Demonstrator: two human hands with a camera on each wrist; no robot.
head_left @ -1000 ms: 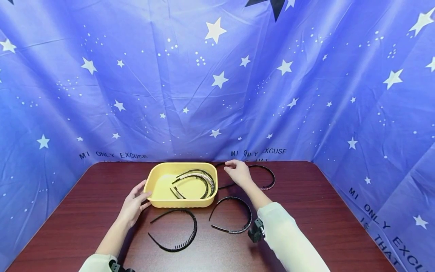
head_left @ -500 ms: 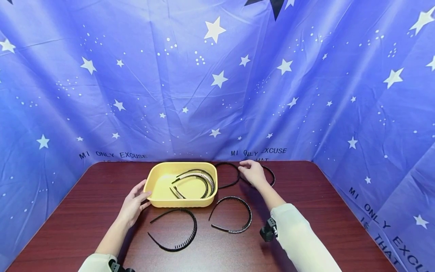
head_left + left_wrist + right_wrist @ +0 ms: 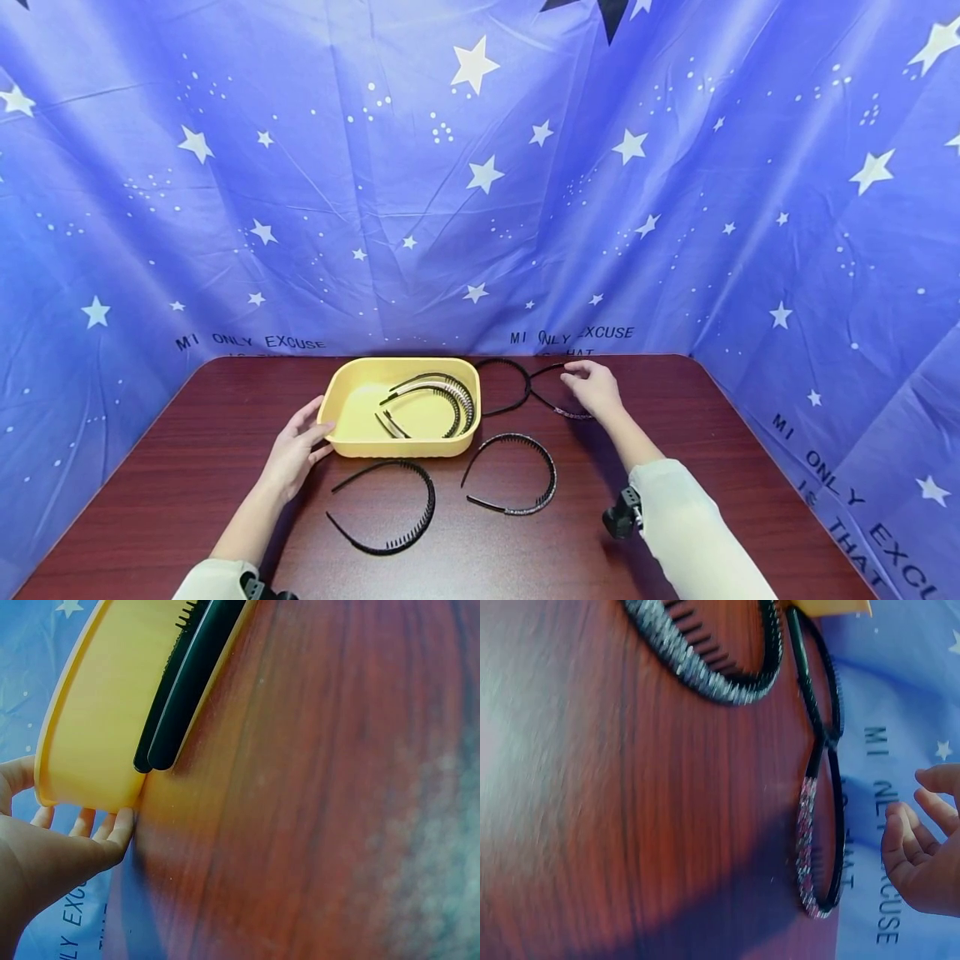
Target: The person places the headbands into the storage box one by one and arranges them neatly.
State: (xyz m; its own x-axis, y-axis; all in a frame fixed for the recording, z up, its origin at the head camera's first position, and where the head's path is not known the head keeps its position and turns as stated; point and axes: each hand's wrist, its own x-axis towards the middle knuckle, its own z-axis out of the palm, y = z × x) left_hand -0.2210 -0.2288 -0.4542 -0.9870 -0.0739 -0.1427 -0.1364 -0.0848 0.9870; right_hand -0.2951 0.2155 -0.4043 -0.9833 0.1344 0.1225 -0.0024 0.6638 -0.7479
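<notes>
Left of the frame's centre, the left hand [image 3: 292,454] is pinching the yellow bin [image 3: 397,449] holding toothed headbands [image 3: 467,402]. Right of centre, the right hand [image 3: 596,390] is hovering near 1 glittery headband [image 3: 805,840], its fingers loosely bent; 3 other headbands [image 3: 431,502] are lying on the table [image 3: 225,433].

R hand [image 3: 934,870] at R edge of view, partly cut off, fingers loosely bent, against blue cloth [image 3: 907,682] w/ white stars [image 3: 943,751] & blk lettering [image 3: 889,922]; nearest is the pink-&-silver glitter headband [image 3: 805,840] on the reddish-brown wood table [image 3: 682,787], w/ a visible gap btwn it & the hand. Above it in view, a blk headband [image 3: 802,664] meets it, tho can't tell if they touch or overlap; corner of the yellow tray [image 3: 832,606] pokes in up top; toothed silver glitter headband [image 3: 705,677] is cut off by top edge; dark shadow [image 3: 750,862] crosses lower part of table.
</notes>
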